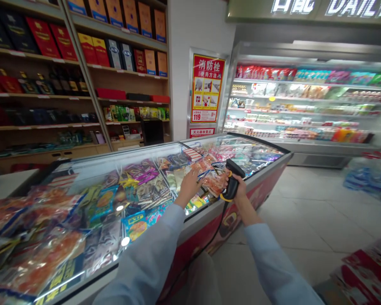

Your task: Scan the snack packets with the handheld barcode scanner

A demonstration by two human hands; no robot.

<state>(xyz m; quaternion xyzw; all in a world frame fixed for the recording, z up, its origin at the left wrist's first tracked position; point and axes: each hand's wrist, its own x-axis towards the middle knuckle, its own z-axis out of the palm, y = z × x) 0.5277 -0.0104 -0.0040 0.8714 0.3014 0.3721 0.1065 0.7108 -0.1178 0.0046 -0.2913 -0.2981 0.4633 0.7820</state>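
Above the glass top of a chest freezer point(190, 222), my right hand point(238, 186) is wrapped round a black and yellow handheld scanner point(232, 180), whose cable hangs down. Clear packets with orange-red contents point(212, 182) lie just left of the scanner. My left hand point(190, 184) rests at the left edge of these packets, its fingers closed on them. The fingertips of my right hand are partly hidden behind the scanner.
More clear packets point(47, 254) lie on the freezer at the near left. Shelves of boxes and bottles point(92, 70) stand behind it. A refrigerated display point(305, 112) is at the back right. Water bottle packs point(368, 182) and red boxes point(365, 271) sit on the right floor.
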